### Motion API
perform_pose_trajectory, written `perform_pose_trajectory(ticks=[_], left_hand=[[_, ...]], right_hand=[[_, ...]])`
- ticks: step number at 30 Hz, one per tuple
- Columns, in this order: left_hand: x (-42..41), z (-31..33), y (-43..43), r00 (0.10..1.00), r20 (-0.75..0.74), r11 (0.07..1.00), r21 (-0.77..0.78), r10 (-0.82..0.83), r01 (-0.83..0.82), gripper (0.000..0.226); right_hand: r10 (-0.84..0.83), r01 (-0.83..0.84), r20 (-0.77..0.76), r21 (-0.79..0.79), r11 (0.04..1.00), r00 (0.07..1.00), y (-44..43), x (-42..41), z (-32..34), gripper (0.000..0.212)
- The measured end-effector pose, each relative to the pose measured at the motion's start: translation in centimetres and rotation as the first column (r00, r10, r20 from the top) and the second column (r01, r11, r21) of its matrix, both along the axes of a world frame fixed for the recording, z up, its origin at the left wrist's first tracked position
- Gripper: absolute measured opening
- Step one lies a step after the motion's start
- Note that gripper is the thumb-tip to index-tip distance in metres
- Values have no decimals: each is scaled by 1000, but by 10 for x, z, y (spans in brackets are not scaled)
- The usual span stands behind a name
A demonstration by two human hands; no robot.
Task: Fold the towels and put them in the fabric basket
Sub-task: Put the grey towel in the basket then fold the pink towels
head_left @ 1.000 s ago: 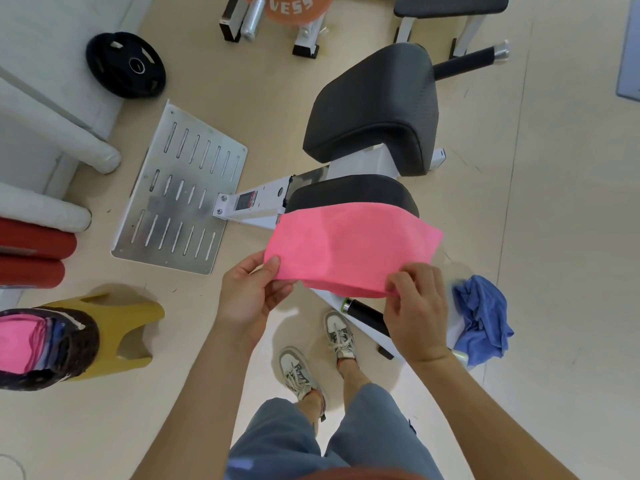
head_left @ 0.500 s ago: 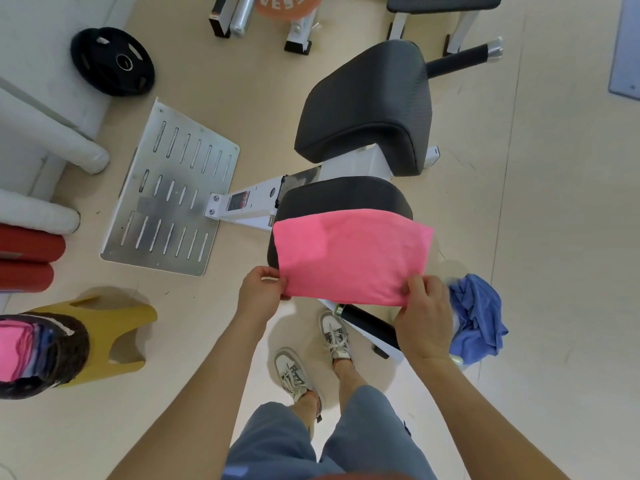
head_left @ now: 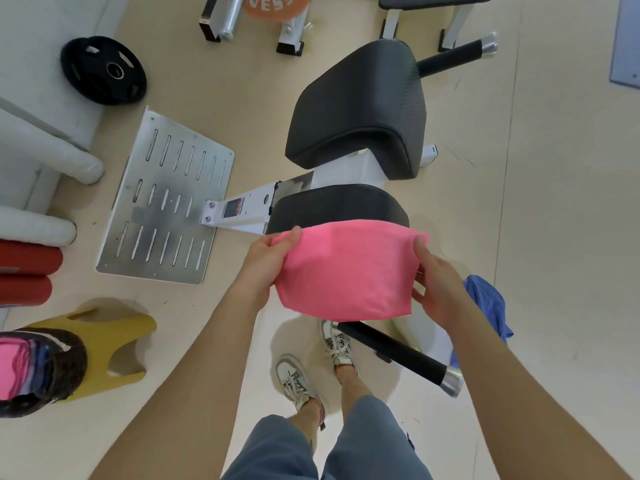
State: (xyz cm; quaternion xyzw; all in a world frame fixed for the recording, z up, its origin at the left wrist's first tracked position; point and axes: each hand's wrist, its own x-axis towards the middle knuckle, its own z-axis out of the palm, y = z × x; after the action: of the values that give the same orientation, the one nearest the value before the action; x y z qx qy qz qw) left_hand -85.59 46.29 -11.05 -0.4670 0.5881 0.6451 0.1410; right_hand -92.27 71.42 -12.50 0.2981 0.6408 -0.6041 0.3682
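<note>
I hold a folded pink towel (head_left: 346,271) in the air in front of me, above the black seat pad (head_left: 339,206) of a gym bench. My left hand (head_left: 266,261) pinches its left edge and my right hand (head_left: 436,278) grips its right edge. A crumpled blue towel (head_left: 488,306) lies on the bench frame just right of my right hand, partly hidden by it. The dark fabric basket (head_left: 65,375) sits at the far left edge on a yellow stool (head_left: 114,337), with folded pink and blue towels inside.
The bench's black back pad (head_left: 360,105) and a black handle bar (head_left: 394,351) lie ahead and below. A metal footplate (head_left: 166,213) lies on the floor to the left. A weight plate (head_left: 104,74), red rollers (head_left: 27,271) and white padded bars (head_left: 45,157) stand at the left.
My hands have folded the pink towel over once more and shifted up its sides. It now looks narrower and hangs rounded between my hands instead of flat.
</note>
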Motion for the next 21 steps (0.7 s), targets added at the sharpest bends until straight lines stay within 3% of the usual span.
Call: perform_pose_trajectory(ticks=[5, 7, 9, 11, 14, 16, 18, 19, 21], left_hand=[[15, -4, -7, 998, -51, 988, 153, 28, -20, 33], [22, -7, -7, 995, -98, 991, 131, 12, 1, 32], [26, -9, -8, 988, -153, 998, 66, 33, -23, 29], [27, -9, -12, 975, -205, 992, 114, 80, -57, 30], [29, -10, -20, 971, -146, 942, 306, 190, -139, 41], [32, -14, -20, 991, -28, 935, 335, 133, -116, 52], [34, -16, -17, 997, 57, 938, 339, 53, -69, 69], [35, -16, -15, 997, 66, 935, 349, 40, -61, 78], [37, -15, -14, 998, 51, 929, 365, 40, -56, 93]], right_hand=[[-9, 9, -25, -32, 999, 1000, 1, -6, -2, 42], [-7, 6, -28, -33, 999, 1000, 4, -8, -4, 37], [139, -115, -132, 170, 979, 981, 3, -12, -4, 25], [296, -152, -289, 433, 888, 910, -1, -16, -2, 10], [316, -31, -466, 523, 852, 827, -9, -18, 4, 11], [246, -49, -366, 470, 881, 897, -11, -18, -3, 28], [123, -90, -87, 311, 946, 989, -9, -19, -7, 52], [108, -115, 46, 214, 970, 993, -3, -18, -9, 61], [141, -153, 138, 78, 985, 980, 11, -19, -11, 61]])
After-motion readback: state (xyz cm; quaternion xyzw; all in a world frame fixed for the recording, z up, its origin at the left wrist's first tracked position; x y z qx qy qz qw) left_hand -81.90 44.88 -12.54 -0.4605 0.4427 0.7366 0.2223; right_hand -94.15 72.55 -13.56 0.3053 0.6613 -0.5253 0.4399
